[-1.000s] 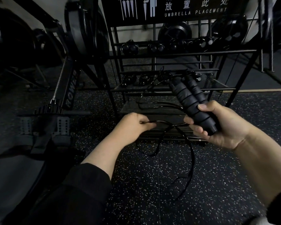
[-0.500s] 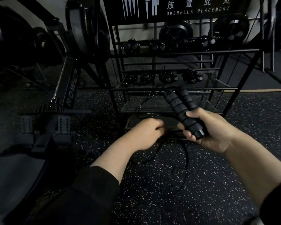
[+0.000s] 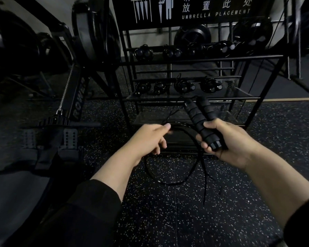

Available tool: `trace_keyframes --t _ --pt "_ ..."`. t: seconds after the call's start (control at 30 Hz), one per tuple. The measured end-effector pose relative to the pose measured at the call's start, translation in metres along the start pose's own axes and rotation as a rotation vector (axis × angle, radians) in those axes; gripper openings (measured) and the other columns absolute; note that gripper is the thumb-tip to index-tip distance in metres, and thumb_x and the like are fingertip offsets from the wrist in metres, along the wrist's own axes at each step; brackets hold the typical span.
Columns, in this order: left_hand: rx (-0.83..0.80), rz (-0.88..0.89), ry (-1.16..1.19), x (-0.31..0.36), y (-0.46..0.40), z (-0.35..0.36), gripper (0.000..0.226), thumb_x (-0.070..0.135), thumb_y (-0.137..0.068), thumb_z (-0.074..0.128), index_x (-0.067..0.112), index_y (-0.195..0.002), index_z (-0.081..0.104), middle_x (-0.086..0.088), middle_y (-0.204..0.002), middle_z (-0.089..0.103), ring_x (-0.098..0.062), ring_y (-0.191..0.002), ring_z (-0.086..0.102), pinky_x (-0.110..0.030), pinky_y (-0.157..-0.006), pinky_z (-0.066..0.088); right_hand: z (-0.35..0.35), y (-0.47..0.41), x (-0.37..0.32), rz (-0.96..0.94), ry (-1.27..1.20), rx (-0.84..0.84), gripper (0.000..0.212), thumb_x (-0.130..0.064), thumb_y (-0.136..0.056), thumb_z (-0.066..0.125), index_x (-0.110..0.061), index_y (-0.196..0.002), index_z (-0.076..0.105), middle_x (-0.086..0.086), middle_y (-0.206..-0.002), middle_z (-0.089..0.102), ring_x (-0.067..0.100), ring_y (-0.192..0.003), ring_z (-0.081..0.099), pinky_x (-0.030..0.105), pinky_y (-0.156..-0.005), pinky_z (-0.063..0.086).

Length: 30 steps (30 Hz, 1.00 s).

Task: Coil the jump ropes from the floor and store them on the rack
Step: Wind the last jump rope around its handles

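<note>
Speckled black gym floor (image 3: 168, 220) fills the lower frame, and a black metal rack (image 3: 200, 58) stands across the upper middle under an umbrella sign (image 3: 194, 9), a rowing machine (image 3: 75, 97) at left. On the rack's top and middle shelves sit dark bundles, coiled ropes (image 3: 178, 85) by the look of them, so part of the job seems done. Now the right hand (image 3: 227, 139), centre right, is wrapped tight around both foam handles (image 3: 202, 118) of one jump rope. The left hand (image 3: 146, 138), centre frame, pinches the cord (image 3: 182, 125) with thumb and forefinger. Loose loops dangle below, over the floor. Coiling is underway; shelving comes after.
</note>
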State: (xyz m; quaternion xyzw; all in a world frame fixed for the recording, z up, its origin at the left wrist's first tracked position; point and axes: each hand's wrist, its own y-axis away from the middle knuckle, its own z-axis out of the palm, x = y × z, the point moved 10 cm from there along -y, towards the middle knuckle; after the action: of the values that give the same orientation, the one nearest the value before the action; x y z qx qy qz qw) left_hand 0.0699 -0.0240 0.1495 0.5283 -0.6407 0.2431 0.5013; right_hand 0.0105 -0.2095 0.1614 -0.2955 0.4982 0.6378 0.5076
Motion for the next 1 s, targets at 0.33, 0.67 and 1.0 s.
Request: trace_keyframes --t 0.33,0.67,1.0 --pt "-0.18 0.181 -0.66 0.02 0.009 0.059 0.021 0.036 -0.1 0.061 0.021 -0.11 0.071 0.0 -0.097 0.071 -0.017 -0.084 0.063 -0.032 -0.072 0.048 0.019 -0.003 0.012 0.022 0.023 -0.099 0.02 -0.013 -0.097 0.055 -0.006 -0.115 0.057 0.02 -0.077 0.061 0.023 -0.053 0.055 0.025 -0.041 0.044" --pt "0.431 0.073 0.126 -0.006 -0.01 -0.057 0.03 0.026 -0.11 0.037 0.022 -0.09 0.059 0.003 -0.08 0.056 -0.015 -0.069 0.049 -0.031 -0.059 0.037 -0.021 -0.008 -0.004 -0.033 0.102 0.068 0.029 -0.012 -0.096 0.06 -0.002 -0.123 0.055 0.018 -0.078 0.06 0.024 -0.054 0.057 0.028 -0.043 0.046" --pt "-0.18 0.047 -0.301 0.0 0.004 0.017 0.026 0.043 -0.101 0.058 0.02 -0.103 0.071 0.0 -0.072 0.071 -0.015 -0.054 0.057 -0.027 -0.062 0.047 0.004 -0.006 0.003 -0.054 0.046 -0.021 0.024 -0.011 -0.097 0.057 -0.005 -0.12 0.055 0.021 -0.077 0.059 0.024 -0.053 0.056 0.027 -0.043 0.044"
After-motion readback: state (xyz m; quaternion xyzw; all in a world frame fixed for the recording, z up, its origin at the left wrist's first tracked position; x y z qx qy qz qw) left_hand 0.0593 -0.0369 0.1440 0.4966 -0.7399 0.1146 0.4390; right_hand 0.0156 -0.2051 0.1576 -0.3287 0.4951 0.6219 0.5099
